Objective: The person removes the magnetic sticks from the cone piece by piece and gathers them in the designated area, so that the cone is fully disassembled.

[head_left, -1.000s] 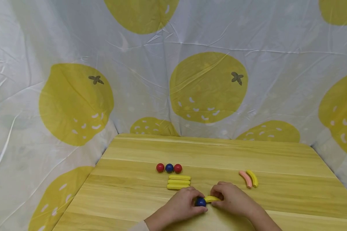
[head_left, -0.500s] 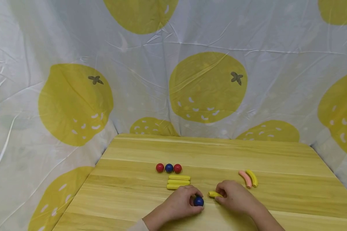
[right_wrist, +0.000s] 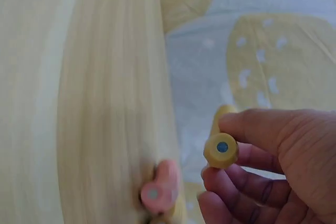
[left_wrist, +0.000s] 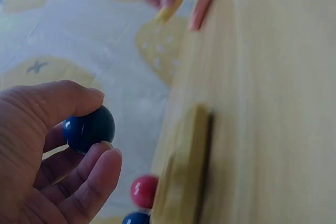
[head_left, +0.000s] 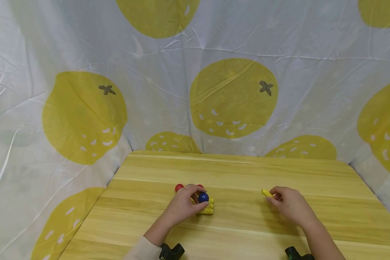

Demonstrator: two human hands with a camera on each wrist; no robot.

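Note:
My left hand pinches a glossy blue ball between thumb and fingertips, raised above the table. Below it, partly covered by the hand, lie several straight yellow sticks side by side. Over the right part of the table, my right hand pinches a curved yellow magnetic stick; a round blue-grey disc shows in its end in the right wrist view. Close by that hand lies a pink curved stick on the table; in the head view the hand hides it.
Beyond the sticks sit a red ball and another red ball, with a blue ball between them, mostly hidden in the head view. A lemon-print curtain hangs behind the wooden table. Black wrist devices show at the bottom.
The blue ball and curved yellow stick, touching at first, have come apart. My left hand carried the ball left and away from me; my right hand carried the stick right and away.

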